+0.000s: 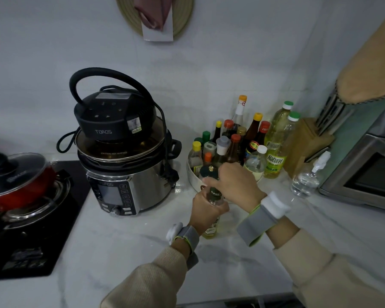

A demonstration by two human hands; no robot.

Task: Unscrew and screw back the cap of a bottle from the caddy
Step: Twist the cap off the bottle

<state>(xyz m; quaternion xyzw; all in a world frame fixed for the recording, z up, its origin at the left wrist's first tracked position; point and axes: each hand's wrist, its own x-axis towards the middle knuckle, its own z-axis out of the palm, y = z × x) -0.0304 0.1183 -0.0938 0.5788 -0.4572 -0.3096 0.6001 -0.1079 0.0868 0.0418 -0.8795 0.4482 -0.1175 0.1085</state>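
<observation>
A bottle [211,227] of pale yellow liquid stands upright on the white tabletop [125,241], just in front of the round caddy [192,176] full of other bottles. The left hand [206,211] has its grip closed round the bottle's upper body. The right hand [236,183] reaches over the top, its fingers [209,181] pinched on the dark cap [216,193], which sits on the neck. A cooker [129,174] stands to the left of the caddy
</observation>
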